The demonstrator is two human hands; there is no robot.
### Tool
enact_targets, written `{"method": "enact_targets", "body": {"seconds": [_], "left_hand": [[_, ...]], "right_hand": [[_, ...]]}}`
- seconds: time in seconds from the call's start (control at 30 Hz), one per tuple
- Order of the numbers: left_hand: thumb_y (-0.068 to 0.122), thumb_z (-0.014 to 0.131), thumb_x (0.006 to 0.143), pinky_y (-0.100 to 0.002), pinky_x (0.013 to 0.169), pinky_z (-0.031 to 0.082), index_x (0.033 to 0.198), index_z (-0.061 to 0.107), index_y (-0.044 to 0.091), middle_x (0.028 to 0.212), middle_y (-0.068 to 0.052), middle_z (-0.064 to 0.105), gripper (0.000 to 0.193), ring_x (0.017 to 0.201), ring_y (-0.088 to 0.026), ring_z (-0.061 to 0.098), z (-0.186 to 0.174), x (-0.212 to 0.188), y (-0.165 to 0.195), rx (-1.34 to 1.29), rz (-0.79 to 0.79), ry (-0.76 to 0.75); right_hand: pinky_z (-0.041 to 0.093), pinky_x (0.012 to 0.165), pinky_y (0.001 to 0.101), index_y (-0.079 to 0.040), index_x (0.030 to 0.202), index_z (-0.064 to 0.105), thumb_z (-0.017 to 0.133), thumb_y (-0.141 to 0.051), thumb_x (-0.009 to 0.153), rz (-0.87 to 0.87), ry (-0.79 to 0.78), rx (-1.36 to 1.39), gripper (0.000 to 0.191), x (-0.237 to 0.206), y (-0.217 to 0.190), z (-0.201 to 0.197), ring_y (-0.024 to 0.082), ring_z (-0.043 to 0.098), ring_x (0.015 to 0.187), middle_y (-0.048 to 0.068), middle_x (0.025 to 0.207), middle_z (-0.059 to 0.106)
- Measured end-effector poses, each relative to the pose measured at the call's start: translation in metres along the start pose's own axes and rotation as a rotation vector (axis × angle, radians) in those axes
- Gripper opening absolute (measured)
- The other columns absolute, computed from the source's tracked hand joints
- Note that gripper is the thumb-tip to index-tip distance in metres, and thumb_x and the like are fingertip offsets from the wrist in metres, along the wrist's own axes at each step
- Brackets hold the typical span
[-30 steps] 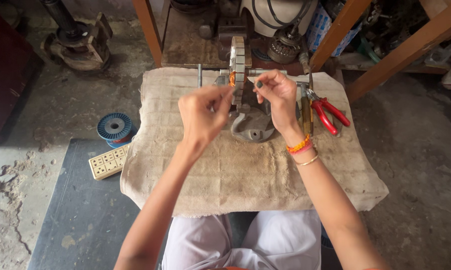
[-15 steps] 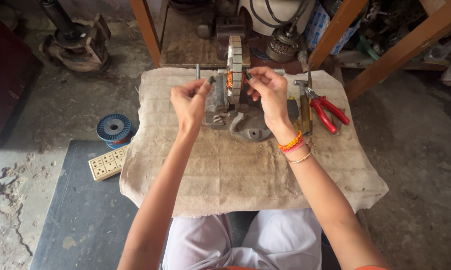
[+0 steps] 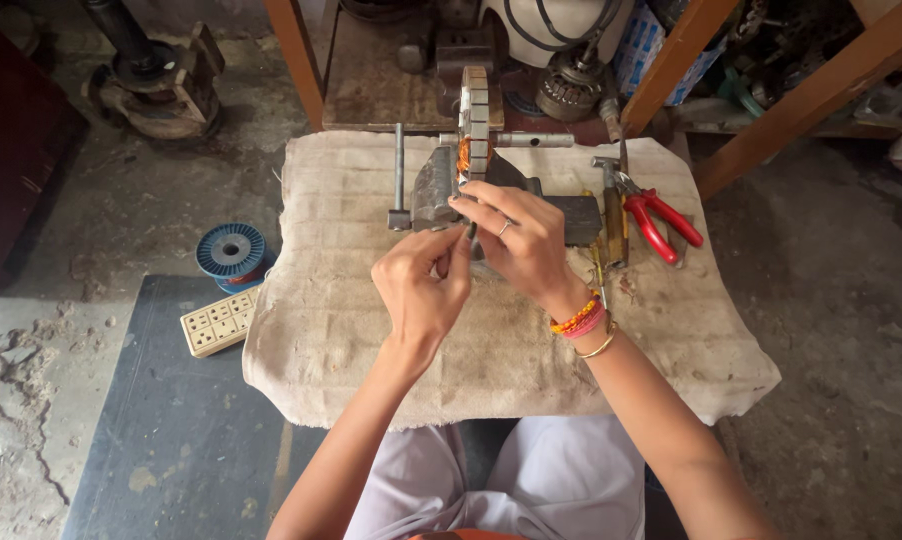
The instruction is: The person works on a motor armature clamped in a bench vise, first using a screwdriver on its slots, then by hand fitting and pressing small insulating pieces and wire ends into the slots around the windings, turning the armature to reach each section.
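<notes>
the stator core [image 3: 474, 105] stands in a bench vise [image 3: 433, 190] at twelve o'clock of both hands. the right hand [image 3: 521, 240] pinches at its base; the left hand [image 3: 423, 285] pinches narrow, contents unclear.

Red pliers [image 3: 661, 222], blue wire spool [image 3: 231, 251], white socket strip [image 3: 219, 322].

A cracked concrete floor [image 3: 91, 230] shows in daylight. A dark mat [image 3: 171, 440] lies on it. Wooden frame legs [image 3: 296, 50] rise behind a cloth-covered table [image 3: 351, 330].

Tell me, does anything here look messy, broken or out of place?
The floor at lower left is cracked, and a white power strip lies on the ground, half tucked under the cloth. Otherwise the tools sit tidily.
</notes>
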State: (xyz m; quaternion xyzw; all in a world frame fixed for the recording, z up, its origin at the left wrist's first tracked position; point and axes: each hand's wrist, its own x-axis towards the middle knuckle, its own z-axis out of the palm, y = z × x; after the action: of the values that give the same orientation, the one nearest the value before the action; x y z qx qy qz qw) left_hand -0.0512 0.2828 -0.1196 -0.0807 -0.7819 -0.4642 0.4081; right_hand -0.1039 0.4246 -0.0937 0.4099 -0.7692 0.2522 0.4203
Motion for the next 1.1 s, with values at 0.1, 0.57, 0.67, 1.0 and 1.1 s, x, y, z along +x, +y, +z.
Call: {"method": "enact_targets", "body": {"seconds": [0.1,0.57,0.67,1.0,1.1], "left_hand": [[0.005,0.078,0.083,-0.033,0.052,0.04,0.089,0.078,0.008,0.06,-0.003,0.055,0.007,0.054,-0.017,0.053,-0.005,0.006,0.015,0.026,0.072,-0.005],[0.011,0.077,0.09,-0.025,0.039,0.026,0.095,0.081,0.004,0.057,-0.002,0.068,0.01,0.04,-0.006,0.044,-0.005,0.029,-0.017,-0.43,-0.375,-0.305],[0.015,0.074,0.09,-0.023,0.038,0.027,0.096,0.081,0.005,0.058,-0.001,0.07,0.013,0.038,-0.005,0.043,-0.003,0.049,-0.037,-0.426,-0.399,-0.337],[0.01,0.078,0.09,-0.023,0.046,0.027,0.104,0.081,0.003,0.06,0.003,0.065,0.015,0.048,-0.002,0.042,0.017,0.094,-0.062,-0.334,-0.237,-0.2],[0.01,0.078,0.09,-0.021,0.048,0.031,0.104,0.081,0.003,0.064,0.003,0.068,0.015,0.053,-0.001,0.047,0.02,0.09,-0.066,-0.376,-0.235,-0.173]], "right_hand": [[0.058,0.075,0.033,-0.007,0.107,0.075,0.072,0.007,0.08,0.016,0.008,0.061,0.03,0.005,0.003,-0.005,0.023,0.074,0.088,0.007,0.111,0.075],[0.049,0.058,0.0225,-0.002,0.1,0.068,0.065,-0.012,0.103,0.591,0.054,1.031,0.011,-0.023,0.074,0.0,0.011,0.069,0.069,0.01,0.095,0.075],[0.045,0.06,0.0218,-0.002,0.1,0.068,0.066,-0.009,0.104,0.665,0.061,1.121,0.009,-0.026,0.081,0.004,0.007,0.058,0.07,0.003,0.087,0.065],[0.033,0.055,0.017,-0.003,0.102,0.07,0.066,-0.005,0.101,0.774,0.122,1.087,0.005,-0.002,0.084,0.021,0.0,0.044,0.066,-0.004,0.081,0.061],[0.033,0.055,0.0173,-0.003,0.102,0.071,0.066,-0.005,0.101,0.794,0.128,1.077,0.005,0.0,0.082,0.022,0.0,0.045,0.066,-0.004,0.082,0.062]]}}
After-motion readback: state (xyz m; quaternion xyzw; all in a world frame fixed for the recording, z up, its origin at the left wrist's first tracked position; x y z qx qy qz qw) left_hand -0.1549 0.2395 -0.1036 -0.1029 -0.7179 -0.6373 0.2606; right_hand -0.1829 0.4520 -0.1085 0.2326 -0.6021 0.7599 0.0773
